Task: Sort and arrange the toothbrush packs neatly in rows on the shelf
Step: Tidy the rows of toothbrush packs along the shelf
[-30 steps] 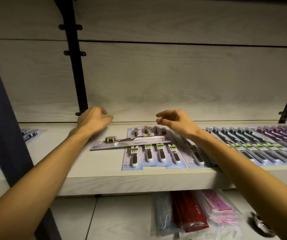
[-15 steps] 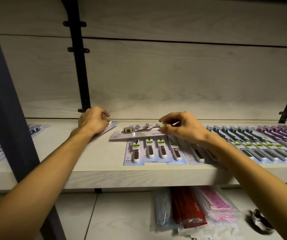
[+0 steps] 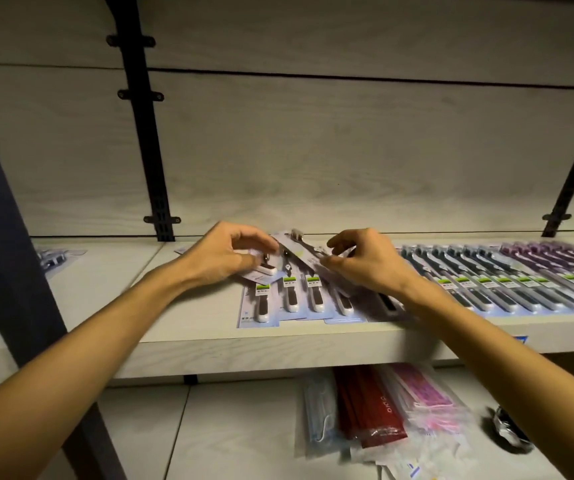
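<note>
A: Fingers of the left hand curl round a loose toothbrush pack, thumb under its near end. The right hand pinches a second loose pack that lies slantwise, brush head towards the back wall.

B: Nearest to us first, though?

A: Lowest down, bagged goods lie on the lower shelf. Above, the front lip of the shelf, then the row of white-handled packs squared to its edge, directly under both hands. Rightward runs a long overlapped row of dark and purple packs.

B: So which step?

A: Sorting the strays, I judge. Both held packs sit atop the white-handled row, crooked.

B: Next?

A: Probably turning each handle-forward and laying it flush with its own kind, without nudging the row beneath. Behind all stands the back panel with its black upright.
</note>
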Tool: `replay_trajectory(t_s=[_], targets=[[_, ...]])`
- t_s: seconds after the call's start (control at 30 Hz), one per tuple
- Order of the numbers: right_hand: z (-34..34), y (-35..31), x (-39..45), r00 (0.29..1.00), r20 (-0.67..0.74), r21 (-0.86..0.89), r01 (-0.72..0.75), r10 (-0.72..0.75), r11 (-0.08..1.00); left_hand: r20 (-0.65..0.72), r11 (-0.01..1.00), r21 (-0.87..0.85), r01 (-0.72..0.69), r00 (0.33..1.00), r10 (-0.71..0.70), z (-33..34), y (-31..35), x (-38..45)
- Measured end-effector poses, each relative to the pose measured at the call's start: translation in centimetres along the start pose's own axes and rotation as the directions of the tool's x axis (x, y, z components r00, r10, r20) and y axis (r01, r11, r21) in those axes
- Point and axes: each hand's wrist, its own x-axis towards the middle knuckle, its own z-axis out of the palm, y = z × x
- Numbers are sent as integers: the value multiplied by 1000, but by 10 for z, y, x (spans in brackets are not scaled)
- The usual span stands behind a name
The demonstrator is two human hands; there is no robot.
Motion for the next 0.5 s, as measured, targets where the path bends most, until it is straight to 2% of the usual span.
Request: replay_trajectory(t_s=[0.07,0.13,0.17,0.23,0.3,0.43,0.5], targets=[[-1,-6,1,998,58,50,25,-27,998,-182,963,270,11,983,40,-5,-5,1],[-2,-11,1,993,110,109,36,-48,993,-351,808,558,192,936,19,-13,-12,0],[-3,-13,1,990,132,130,43,-60,991,-400,727,608,318,914,-65,-16,-18,-2],[-1,-16,1,982,158,124,86,-105,989,-423,631,579,516,852,-308,-20,-29,-3],[1,-17,0,976,172,101,121,-137,988,-379,604,547,579,815,-439,-19,-40,-1],[6,-17,-4,972,136,8,192,-192,981,-343,767,353,536,837,-427,-18,-48,9],[6,-19,-4,970,112,14,214,-215,977,-336,811,310,496,855,-395,-18,-48,12]])
